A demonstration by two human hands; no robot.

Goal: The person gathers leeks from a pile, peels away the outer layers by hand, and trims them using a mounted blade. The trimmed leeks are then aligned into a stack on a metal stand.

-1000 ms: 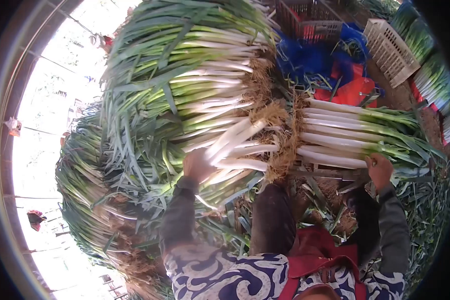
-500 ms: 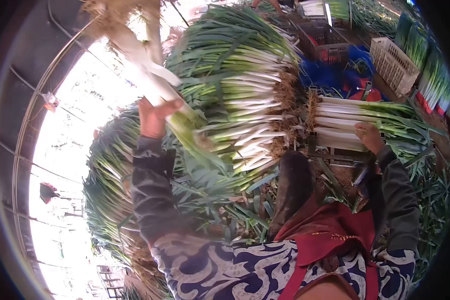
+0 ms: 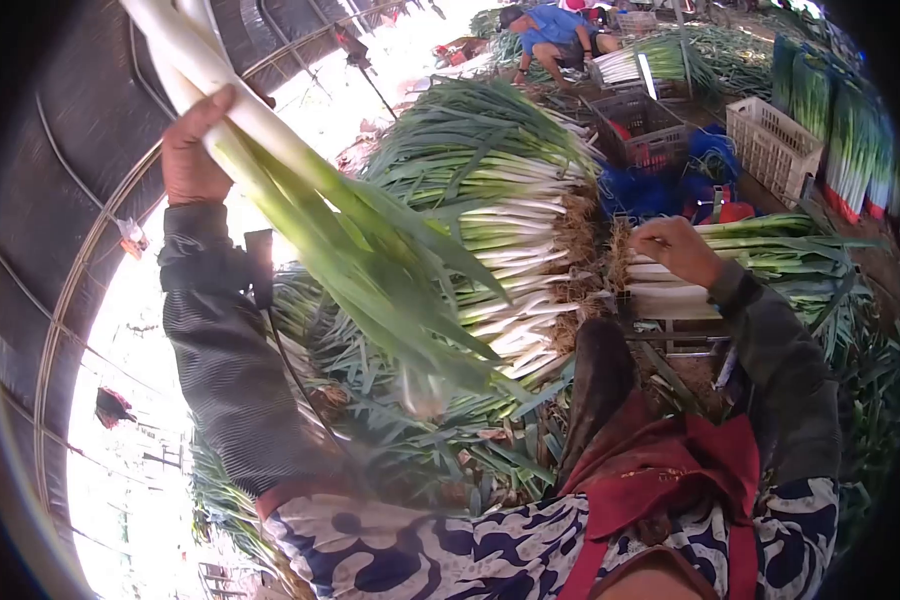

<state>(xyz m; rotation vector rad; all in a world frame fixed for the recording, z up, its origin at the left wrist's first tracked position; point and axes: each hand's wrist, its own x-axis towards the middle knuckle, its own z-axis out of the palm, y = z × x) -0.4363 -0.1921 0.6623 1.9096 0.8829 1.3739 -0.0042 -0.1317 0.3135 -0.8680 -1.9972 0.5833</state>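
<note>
Left hand (image 3: 192, 150) clenched around leek bunch (image 3: 310, 215), white ends up-left, leaves down-right; right hand (image 3: 675, 250) curled on stacked leeks (image 3: 710, 270)

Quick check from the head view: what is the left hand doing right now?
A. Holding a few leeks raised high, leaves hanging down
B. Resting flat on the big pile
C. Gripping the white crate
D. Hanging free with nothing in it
A: the left hand is closed around the white stalks of a few leeks, lifted above the pile, with their green leaves drooping; the right hand sits on the small stack.
</note>
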